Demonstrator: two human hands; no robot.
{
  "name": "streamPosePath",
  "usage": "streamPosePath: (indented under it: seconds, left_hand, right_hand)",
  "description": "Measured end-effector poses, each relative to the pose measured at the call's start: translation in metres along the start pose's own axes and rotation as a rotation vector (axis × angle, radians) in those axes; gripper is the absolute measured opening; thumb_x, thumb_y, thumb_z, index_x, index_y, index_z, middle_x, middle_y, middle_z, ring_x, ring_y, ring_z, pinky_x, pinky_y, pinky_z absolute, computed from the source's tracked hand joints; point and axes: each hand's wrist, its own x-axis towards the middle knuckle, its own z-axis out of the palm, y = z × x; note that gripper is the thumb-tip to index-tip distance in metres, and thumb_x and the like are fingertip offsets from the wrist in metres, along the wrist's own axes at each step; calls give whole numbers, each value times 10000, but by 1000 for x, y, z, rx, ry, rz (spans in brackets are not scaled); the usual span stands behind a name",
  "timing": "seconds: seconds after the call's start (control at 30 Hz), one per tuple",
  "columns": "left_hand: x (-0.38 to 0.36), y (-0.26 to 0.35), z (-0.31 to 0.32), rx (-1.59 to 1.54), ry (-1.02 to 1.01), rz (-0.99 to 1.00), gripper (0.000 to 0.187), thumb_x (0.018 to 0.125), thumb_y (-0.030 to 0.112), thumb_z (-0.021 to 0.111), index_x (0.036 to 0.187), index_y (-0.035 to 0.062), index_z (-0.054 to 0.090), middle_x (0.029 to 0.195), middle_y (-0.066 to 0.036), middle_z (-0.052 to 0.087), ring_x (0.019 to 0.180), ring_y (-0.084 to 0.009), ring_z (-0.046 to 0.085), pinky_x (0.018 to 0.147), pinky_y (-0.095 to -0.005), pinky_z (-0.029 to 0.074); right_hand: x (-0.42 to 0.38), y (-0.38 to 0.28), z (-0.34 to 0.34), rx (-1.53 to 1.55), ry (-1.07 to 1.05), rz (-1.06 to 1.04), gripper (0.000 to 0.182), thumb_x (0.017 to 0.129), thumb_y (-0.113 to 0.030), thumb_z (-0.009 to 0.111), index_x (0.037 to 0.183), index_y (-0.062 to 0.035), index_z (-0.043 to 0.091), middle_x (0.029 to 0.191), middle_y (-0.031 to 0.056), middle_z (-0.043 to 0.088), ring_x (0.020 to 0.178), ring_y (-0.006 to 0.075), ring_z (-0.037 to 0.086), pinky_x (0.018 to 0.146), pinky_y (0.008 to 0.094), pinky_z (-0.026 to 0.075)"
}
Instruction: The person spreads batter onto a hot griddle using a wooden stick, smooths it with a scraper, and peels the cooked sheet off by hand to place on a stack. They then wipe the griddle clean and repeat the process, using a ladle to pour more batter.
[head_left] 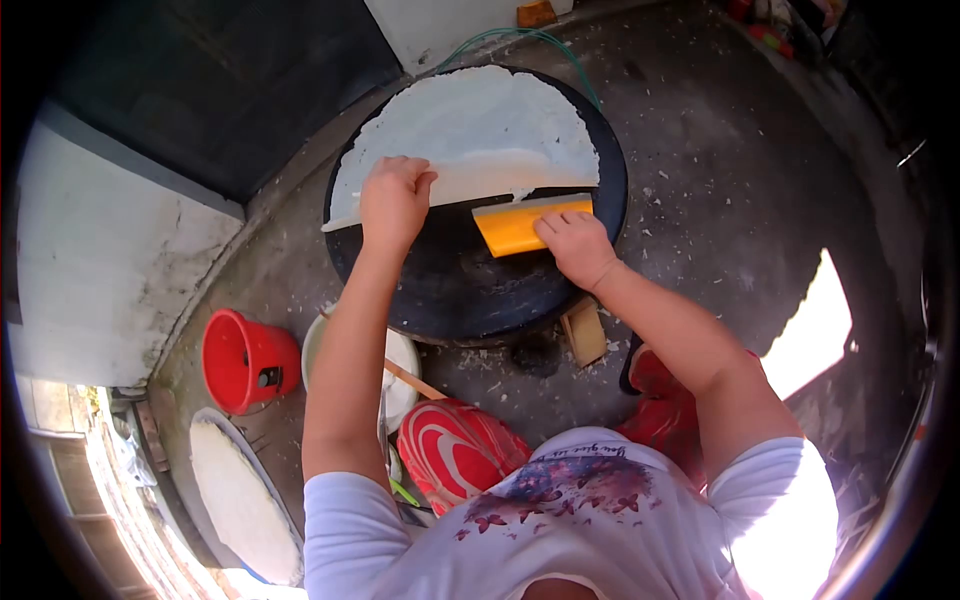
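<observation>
We seem to be loosening the pale sheet [475, 115] on the dark griddle's [440, 275] far half; our right hand [577, 247] grips the yellow scraper [508, 229], our left hand [395, 202] curls at its edge (pinching, we cannot tell). Gentle, even lifting seems called for.

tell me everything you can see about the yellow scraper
The yellow scraper is broad and flat-looking, apparently plastic, with a thin grey strip along its far edge. The right hand grips it near its right end. It is over the bare part of the round black griddle, beside the near edge of the pale sheet; whether it touches either is unclear.
</observation>
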Motion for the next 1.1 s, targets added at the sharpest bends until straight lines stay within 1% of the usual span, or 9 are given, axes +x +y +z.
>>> streamPosePath:
  seconds: [0.27, 0.43, 0.5, 0.67, 0.7, 0.8, 0.9, 1.0, 1.1]
  left_hand:
    - [48, 20, -50, 82, 245, 115, 84, 674, 57, 632, 756, 67, 615, 756, -48, 603, 788, -244, 555, 680, -353, 415]
    - [-16, 37, -54, 48, -152, 158, 107, 664, 39, 624, 756, 93, 635, 748, -42, 610, 792, -224, 569, 704, -346, 401]
    - [-46, 30, -34, -66, -342, -6, 138, 691, -12, 593, 807, 37, 651, 704, -82, 613, 654, -219, 595, 593, -305, 459]
    - [-36, 106, -79, -873, -252, -509, 245, 718, -91, 525, 912, -7, 650, 712, -86, 625, 553, -109, 578, 494, -202, 431]
    - [-31, 128, -101, -886, -304, -414, 213, 748, -58, 532, 919, -8, 648, 709, -107, 627, 547, -119, 583, 466, -208, 431]
    - [-19, 152, -130, -1201, -278, 470, 131, 814, 21, 540, 847, -75, 623, 826, -169, 636, 615, -222, 604, 515, -252, 479]
    - [-32, 175, -149, -1291, -318, 567, 217, 795, 11, 530, 984, -79, 588, 932, -181, 586, 755, -244, 610, 632, -335, 505]
    - [-40, 180, -168, -1509, -670, 589, 405, 906, 225, 400, 1190, -58, 449, 1279, -270, 360, 1149, -409, 370, 954, -492, 301]
    - [-10, 179, -145, -1413, -605, 501, 295, 772, 4, 532, 1057, -68, 548, 1052, -174, 556, 921, -290, 565, 765, -397, 456]
  right_hand:
    - [-6, 120, -15, -231, -58, 363, 152, 711, -118, 553, 862, -129, 565, 800, 31, 542, 747, 216, 570, 656, 343, 465]
    - [-46, 126, -63, -80, -92, 356, 218, 696, -77, 608, 906, -125, 576, 835, 38, 564, 788, 233, 570, 656, 347, 458]
    - [-57, 124, -70, -50, -89, 383, 218, 694, -82, 615, 906, -120, 578, 831, 42, 566, 784, 240, 569, 653, 348, 456]
    - [-72, 113, -84, 23, -59, 498, 217, 701, -110, 630, 914, -101, 587, 830, 61, 573, 766, 272, 571, 646, 349, 455]
    - [-73, 111, -84, 56, -44, 538, 213, 707, -120, 633, 913, -92, 587, 833, 70, 576, 763, 278, 572, 644, 349, 454]
    - [-73, 110, -79, 112, -47, 579, 209, 719, -137, 635, 916, -82, 588, 841, 82, 581, 764, 286, 573, 643, 351, 453]
    - [-78, 113, -75, 118, -52, 596, 211, 725, -147, 635, 920, -81, 588, 843, 85, 582, 770, 293, 572, 644, 354, 453]
    - [-82, 121, -75, 121, -15, 635, 225, 728, -156, 639, 936, -85, 588, 849, 92, 588, 765, 292, 577, 645, 344, 456]
    - [-85, 127, -74, 245, -4, 799, 242, 741, -157, 643, 961, -73, 588, 856, 102, 611, 744, 262, 597, 652, 313, 458]
